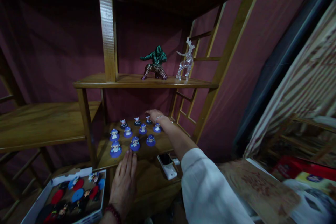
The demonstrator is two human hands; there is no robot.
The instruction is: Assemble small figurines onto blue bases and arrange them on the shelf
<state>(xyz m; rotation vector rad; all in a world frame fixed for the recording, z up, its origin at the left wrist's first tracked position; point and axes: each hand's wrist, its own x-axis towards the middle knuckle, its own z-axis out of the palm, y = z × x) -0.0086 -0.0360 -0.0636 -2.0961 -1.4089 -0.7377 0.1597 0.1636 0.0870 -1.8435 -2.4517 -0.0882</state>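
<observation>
My right hand (154, 114) reaches into the lower shelf (105, 159), just above and behind a small dark-based figurine (148, 119). At least one finger stretches out to the left; the others are partly hidden, and I see nothing held. Two similar dark-based figurines (137, 121) stand left of it in the back row. Several purple-based figurines (127, 132) stand upright in front, one with a purple base (157, 128) below my right wrist. My left hand (124, 173) lies flat and empty at the shelf's front edge, fingers straight, close to another purple-based figurine (135, 143).
A shallow box (103, 190) of red, blue and black pieces stands lower left. A white handheld device (168, 166) lies right of my left hand. On the shelf above stand a crouching green figure (156, 63) and a clear deer (186, 63). A wooden post (107, 24) rises there.
</observation>
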